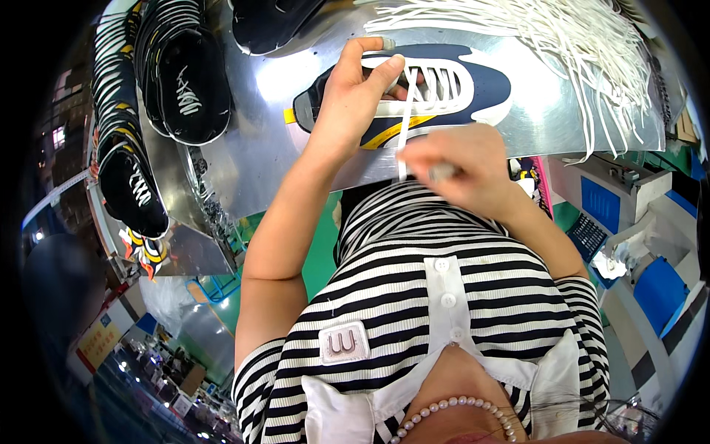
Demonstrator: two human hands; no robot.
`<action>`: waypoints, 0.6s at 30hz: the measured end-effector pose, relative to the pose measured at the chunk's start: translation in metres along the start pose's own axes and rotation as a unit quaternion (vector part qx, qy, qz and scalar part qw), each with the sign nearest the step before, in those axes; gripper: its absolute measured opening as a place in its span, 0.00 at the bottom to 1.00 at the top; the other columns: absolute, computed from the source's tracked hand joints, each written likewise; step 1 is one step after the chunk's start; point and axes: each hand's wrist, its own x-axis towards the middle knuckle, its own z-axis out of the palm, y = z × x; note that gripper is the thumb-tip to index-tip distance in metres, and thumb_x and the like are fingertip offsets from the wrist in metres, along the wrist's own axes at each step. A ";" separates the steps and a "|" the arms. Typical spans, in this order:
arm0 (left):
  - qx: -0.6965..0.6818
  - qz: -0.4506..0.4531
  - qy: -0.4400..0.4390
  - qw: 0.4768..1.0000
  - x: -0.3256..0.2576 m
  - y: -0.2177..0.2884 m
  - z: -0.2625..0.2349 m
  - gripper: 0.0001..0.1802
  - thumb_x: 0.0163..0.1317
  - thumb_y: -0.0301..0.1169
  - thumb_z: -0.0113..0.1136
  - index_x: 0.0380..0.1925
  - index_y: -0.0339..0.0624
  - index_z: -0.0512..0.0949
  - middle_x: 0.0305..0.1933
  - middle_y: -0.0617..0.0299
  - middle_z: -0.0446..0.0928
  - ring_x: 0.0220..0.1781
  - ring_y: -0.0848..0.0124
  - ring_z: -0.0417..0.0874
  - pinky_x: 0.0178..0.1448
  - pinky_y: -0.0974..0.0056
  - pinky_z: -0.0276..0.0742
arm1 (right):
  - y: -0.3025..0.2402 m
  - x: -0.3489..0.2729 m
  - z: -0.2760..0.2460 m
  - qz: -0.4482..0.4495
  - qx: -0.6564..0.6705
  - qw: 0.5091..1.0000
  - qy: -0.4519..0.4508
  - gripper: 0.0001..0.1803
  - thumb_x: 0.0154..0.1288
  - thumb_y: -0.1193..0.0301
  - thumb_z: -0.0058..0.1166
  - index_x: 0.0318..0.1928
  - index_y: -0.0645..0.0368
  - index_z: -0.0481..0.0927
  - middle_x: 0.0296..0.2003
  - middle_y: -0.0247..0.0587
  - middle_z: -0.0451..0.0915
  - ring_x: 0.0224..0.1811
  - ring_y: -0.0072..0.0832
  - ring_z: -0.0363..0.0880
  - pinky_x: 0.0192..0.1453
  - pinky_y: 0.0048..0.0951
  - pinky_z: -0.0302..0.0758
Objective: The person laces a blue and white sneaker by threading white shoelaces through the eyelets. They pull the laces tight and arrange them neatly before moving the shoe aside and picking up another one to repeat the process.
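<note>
Lying on the shiny surface [540, 111] is a blue shoe [484, 85] with white laces. The left hand [355, 96] presses down on the shoe, fingers curled over it. The right hand [458, 166] pinches a white lace [405, 126] and pulls it tight. More laces [562, 44] lie just behind. Black shoes [185, 81] sit at the left.
</note>
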 end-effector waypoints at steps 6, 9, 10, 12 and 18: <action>0.231 0.087 0.030 0.969 -0.027 0.016 -0.003 0.27 0.69 0.35 0.59 0.61 0.34 0.63 0.44 0.42 0.83 0.45 0.56 0.87 0.48 0.61 0.80 | 0.014 -0.019 -0.005 0.177 0.044 0.983 0.036 0.10 0.58 0.76 0.65 0.42 0.57 0.86 0.31 0.33 0.86 0.25 0.18 0.79 0.26 0.20 0.71; 0.292 0.163 0.035 0.942 -0.058 0.008 -0.008 0.26 0.66 0.31 0.63 0.60 0.35 0.64 0.48 0.45 0.82 0.46 0.56 0.87 0.51 0.59 0.80 | -0.001 -0.027 -0.022 0.301 0.079 0.946 0.089 0.09 0.63 0.72 0.64 0.42 0.62 0.86 0.33 0.33 0.85 0.31 0.11 0.76 0.33 0.16 0.71; 0.336 0.240 0.041 0.910 -0.060 0.000 -0.010 0.23 0.63 0.28 0.64 0.56 0.36 0.69 0.43 0.48 0.82 0.41 0.53 0.86 0.45 0.58 0.80 | -0.006 -0.024 -0.026 0.361 0.065 0.927 0.077 0.10 0.63 0.71 0.64 0.42 0.64 0.86 0.32 0.34 0.85 0.32 0.11 0.76 0.35 0.15 0.71; 0.406 0.273 0.028 0.872 -0.059 -0.002 -0.007 0.17 0.61 0.26 0.65 0.49 0.37 0.74 0.39 0.49 0.81 0.35 0.51 0.83 0.39 0.57 0.78 | -0.008 -0.011 -0.023 0.434 0.077 0.898 0.012 0.10 0.66 0.71 0.61 0.43 0.64 0.86 0.33 0.31 0.84 0.36 0.13 0.76 0.42 0.15 0.72; 0.397 0.263 0.046 0.878 -0.054 -0.008 -0.002 0.11 0.60 0.26 0.64 0.41 0.37 0.75 0.32 0.50 0.80 0.30 0.52 0.81 0.34 0.56 0.75 | 0.008 -0.011 -0.001 0.327 -0.095 0.939 0.040 0.11 0.61 0.62 0.65 0.35 0.57 0.85 0.18 0.36 0.79 0.18 0.26 0.76 0.24 0.27 0.69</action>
